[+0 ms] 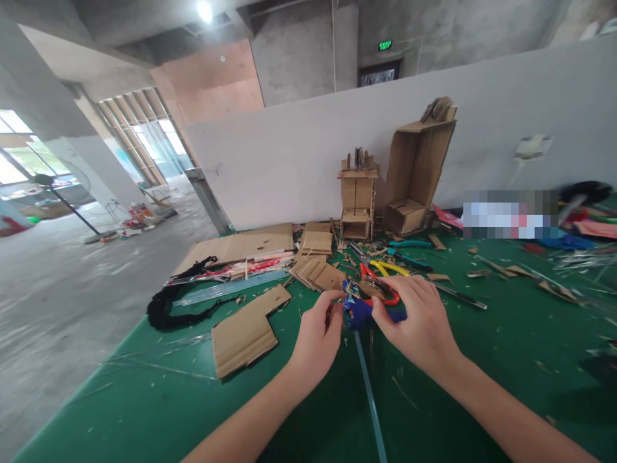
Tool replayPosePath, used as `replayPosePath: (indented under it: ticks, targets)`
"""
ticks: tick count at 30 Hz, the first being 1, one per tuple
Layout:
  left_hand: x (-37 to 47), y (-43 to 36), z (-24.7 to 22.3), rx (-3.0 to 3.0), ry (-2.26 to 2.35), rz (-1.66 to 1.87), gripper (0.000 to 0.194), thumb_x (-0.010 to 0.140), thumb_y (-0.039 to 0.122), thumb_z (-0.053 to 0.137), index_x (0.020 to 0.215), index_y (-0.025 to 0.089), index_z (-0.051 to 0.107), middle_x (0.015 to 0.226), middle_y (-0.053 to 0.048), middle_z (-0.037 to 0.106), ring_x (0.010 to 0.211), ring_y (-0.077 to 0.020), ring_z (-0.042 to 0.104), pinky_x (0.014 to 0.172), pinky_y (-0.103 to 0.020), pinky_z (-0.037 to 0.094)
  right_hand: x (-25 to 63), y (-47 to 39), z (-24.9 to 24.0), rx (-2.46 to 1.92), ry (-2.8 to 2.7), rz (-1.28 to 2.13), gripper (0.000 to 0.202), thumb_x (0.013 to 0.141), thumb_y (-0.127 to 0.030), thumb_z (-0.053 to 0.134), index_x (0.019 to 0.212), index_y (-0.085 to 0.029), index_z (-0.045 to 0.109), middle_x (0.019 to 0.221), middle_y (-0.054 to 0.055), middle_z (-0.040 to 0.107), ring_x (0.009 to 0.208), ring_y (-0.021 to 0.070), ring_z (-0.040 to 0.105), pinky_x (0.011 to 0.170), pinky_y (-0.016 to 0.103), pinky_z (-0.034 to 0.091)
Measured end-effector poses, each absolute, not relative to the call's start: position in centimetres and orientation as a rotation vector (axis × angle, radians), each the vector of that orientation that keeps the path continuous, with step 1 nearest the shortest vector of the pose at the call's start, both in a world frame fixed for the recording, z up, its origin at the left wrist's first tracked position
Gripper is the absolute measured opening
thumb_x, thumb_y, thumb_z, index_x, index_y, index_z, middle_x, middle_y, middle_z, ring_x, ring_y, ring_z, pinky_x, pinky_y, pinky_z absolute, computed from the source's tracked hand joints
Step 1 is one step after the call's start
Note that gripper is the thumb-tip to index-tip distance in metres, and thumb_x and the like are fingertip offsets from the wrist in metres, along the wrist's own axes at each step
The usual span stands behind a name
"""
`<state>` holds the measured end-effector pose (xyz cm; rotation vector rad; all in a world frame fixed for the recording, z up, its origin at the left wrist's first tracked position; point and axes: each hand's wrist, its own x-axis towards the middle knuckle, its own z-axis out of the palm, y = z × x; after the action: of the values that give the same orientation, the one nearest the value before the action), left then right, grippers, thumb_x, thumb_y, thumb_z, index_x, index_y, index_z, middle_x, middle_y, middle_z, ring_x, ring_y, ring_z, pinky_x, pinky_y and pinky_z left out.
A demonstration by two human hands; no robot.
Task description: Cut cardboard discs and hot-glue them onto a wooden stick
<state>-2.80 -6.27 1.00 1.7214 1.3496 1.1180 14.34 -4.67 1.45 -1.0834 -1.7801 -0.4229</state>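
A small dark blue piece (359,312) with a crinkled, patterned end is between my two hands, above the green table. My left hand (322,328) pinches at its left end, with thumb and fingertips together. On the other side my right hand (417,316) has its fingers curled round the blue piece's right part. Just behind the hands lie red-handled pliers (393,298) and a tool with yellow handles (385,265). A pale blue strip (369,392) runs from below the blue piece toward the front edge.
On the green table (164,411) lie an L-shaped cardboard piece (245,334), a black fuzzy cord (161,310) and cardboard scraps. A small cardboard stand (355,193) and a tall cardboard box (421,164) stand by the white partition. Teal-handled tools (409,258) lie behind my right hand.
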Motion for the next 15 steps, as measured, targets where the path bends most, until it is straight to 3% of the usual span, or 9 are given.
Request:
replayPosePath:
  ticks: [7,15]
  targets:
    - [-4.1,-4.8,0.7,1.823,1.409,1.184,0.022,0.089,0.033,0.041,0.089,0.019,0.057,0.074,-0.001,0.058,0.061,-0.0114,0.049,0.056,-0.022,0.036,14.6,-4.0,1.0,-1.076,-1.744,-0.248,0.02,0.077,-0.022,0.058,0.096,-0.016,0.058,0.087,0.009,0.065,0.082,0.0236,0.057,0.075,0.041,0.049]
    - [-4.6,-4.2,0.0,2.029,1.49,1.07,0.019,0.087,0.028,0.042,0.084,0.019,0.058,0.074,-0.002,0.06,0.061,-0.0128,0.049,0.058,-0.024,0.035,15.0,-3.6,1.0,-1.115,-1.721,-0.28,0.014,0.078,-0.023,0.057,0.09,-0.017,0.059,0.081,0.007,0.064,0.076,0.0224,0.059,0.069,0.038,0.049]
